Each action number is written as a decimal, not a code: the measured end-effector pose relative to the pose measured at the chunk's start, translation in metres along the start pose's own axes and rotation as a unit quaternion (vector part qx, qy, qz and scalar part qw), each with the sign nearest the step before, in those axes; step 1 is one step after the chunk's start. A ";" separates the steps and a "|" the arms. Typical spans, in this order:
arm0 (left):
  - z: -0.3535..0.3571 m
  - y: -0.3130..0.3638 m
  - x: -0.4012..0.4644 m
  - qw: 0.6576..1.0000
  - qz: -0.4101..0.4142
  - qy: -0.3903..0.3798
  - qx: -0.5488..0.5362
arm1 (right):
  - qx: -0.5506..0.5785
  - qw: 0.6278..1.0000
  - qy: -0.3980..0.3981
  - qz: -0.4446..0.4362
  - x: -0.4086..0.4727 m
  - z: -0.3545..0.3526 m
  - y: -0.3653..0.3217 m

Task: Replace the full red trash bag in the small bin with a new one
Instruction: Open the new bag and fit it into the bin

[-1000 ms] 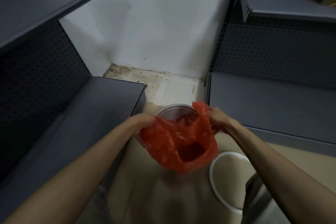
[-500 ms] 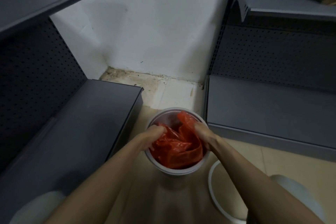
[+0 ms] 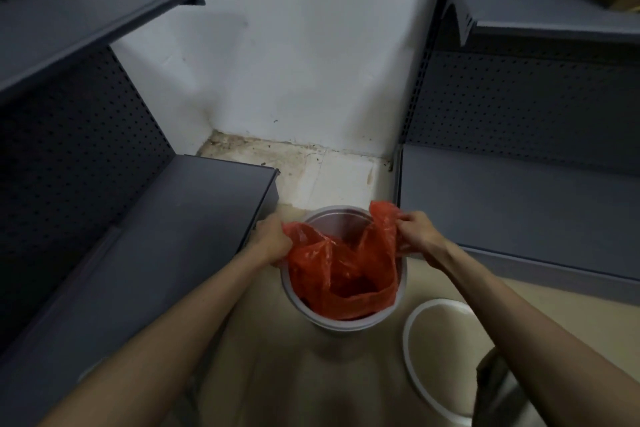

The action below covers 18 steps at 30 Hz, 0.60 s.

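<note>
A small round grey bin [image 3: 325, 322] stands on the floor between two shelf units. A thin red trash bag [image 3: 346, 274] hangs inside it, its mouth open and its near edge lapped over the bin's front rim. My left hand [image 3: 273, 241] grips the bag's left edge at the bin's left rim. My right hand [image 3: 417, 234] pinches the bag's right edge, lifted a little above the right rim. The bag's bottom is dark and I cannot see what is in it.
A white ring [image 3: 440, 354] lies flat on the floor right of the bin. Grey metal shelving stands on the left [image 3: 166, 236] and on the right [image 3: 519, 211]. The white wall [image 3: 294, 62] closes the corner behind, with dirty floor at its foot.
The bag went from held above the bin to down inside it. My hands then spread apart, pulling the bag's mouth open across the rim.
</note>
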<state>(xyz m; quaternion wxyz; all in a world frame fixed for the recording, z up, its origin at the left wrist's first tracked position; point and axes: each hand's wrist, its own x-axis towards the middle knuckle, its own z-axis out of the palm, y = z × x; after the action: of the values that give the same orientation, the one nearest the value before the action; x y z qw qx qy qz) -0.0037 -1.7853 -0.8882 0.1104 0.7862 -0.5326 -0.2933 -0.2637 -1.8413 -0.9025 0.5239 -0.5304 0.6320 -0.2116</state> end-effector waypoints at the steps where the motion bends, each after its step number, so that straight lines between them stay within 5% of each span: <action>1: -0.003 -0.003 0.000 1.000 0.002 0.002 -0.003 | -0.019 1.000 0.014 -0.009 -0.003 -0.004 -0.002; 6: -0.010 -0.018 -0.005 0.999 0.019 0.015 0.036 | -0.168 0.978 0.089 -0.090 -0.014 -0.024 -0.001; 10: -0.012 -0.027 -0.009 0.997 0.015 0.023 0.078 | -0.211 0.968 0.116 -0.074 -0.015 -0.042 0.008; 18: -0.011 -0.028 -0.017 0.993 0.042 0.051 0.095 | -0.039 0.999 -0.031 -0.002 -0.033 -0.071 0.001</action>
<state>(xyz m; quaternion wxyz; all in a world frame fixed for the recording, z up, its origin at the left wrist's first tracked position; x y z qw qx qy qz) 0.0196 -1.7602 -0.8869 0.0745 0.7838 -0.5847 -0.1955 -0.3308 -1.8316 -0.8636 0.5219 -0.5578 0.6222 -0.1712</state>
